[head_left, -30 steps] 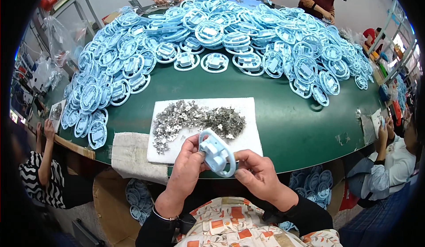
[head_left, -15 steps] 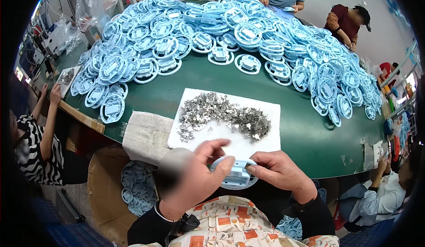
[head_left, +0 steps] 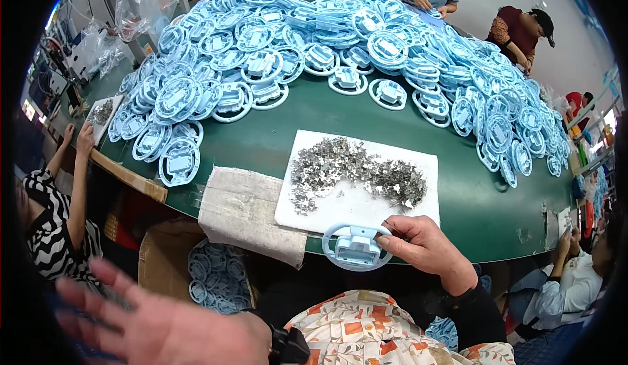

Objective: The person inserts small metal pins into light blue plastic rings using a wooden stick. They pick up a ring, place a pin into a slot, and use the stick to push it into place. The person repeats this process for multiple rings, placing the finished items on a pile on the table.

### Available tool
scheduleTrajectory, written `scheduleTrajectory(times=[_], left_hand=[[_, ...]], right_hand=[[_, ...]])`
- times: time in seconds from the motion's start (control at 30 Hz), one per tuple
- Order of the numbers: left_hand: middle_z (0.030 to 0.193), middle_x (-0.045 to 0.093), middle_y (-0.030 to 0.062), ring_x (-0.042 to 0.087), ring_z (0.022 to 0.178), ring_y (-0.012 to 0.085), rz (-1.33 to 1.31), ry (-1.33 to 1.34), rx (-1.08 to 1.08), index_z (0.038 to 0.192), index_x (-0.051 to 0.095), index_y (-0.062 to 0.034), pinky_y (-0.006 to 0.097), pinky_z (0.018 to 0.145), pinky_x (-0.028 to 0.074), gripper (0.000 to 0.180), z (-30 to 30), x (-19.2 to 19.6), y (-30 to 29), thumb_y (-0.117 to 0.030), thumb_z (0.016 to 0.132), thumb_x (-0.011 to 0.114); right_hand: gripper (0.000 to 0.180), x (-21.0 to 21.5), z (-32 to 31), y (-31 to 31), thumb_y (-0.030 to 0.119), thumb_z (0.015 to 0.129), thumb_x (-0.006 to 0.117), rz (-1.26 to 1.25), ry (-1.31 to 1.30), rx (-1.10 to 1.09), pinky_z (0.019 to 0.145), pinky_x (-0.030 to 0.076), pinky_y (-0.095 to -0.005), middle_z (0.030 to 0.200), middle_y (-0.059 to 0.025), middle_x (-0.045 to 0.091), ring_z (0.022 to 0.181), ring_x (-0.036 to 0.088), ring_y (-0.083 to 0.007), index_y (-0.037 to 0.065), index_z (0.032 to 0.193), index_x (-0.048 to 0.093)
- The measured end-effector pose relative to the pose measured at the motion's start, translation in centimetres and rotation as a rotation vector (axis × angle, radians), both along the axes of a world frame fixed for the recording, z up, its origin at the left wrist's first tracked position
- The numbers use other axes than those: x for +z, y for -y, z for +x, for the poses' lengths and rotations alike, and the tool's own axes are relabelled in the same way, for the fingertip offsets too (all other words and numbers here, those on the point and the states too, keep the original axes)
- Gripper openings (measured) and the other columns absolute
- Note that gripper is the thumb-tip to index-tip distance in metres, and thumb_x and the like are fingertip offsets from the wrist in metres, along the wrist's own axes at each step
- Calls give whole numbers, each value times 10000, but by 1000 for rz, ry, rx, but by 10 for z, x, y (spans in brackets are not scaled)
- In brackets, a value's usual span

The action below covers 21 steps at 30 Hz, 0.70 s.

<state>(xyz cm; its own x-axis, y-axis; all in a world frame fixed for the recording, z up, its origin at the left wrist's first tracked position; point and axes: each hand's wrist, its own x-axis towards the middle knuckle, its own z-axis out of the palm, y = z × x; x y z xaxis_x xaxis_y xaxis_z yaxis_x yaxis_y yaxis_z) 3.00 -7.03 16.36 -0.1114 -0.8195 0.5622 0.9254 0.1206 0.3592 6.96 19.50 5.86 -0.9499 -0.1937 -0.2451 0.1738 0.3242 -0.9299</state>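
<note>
In my right hand [head_left: 422, 244] is a light-blue plastic toy steering wheel [head_left: 354, 255], pinched by its right rim between thumb and fingers. It hangs at the table's near edge, its boxy middle facing up. My left hand [head_left: 180, 326] is well away at the lower left, palm up, fingers spread and slightly blurred, holding nothing. Just beyond the wheel lies a white foam board [head_left: 340, 208] bearing a heap of small silvery metal clips [head_left: 333, 159].
A large mound of similar blue wheels [head_left: 320, 25] covers the far part of the green table [head_left: 275, 136]. A whitish cloth-like pad [head_left: 245, 201] lies left of the board. Below stands a cardboard box [head_left: 160, 254] with more wheels. Several people sit or stand around.
My left hand has let go of the wheel and swung down to the lower left, opening out. The right hand still holds the wheel. The view has shifted slightly left.
</note>
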Motion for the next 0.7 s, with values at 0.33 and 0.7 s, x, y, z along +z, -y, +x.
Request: scheduleTrajectory(times=[0.33,0.7], left_hand=[[1100,705,58,634,900,60,-875,1092,-1708,1338,567,59,206,774,529,407,-11,-146,-19,-173,1020,671],[886,694,7,594,788,36,-671,1280,-1557,1059,667,14,218,698,492,226,2,-151,-6,-206,1012,653]], right_hand=[[234,16,-19,0,251,1017,666,138,16,263,601,457,-302,722,-68,653,637,547,-120,22,1051,701],[168,-17,-79,56,165,880,719,544,-537,182,679,571,-448,922,-103,693,794,705,-347,110,1038,702]])
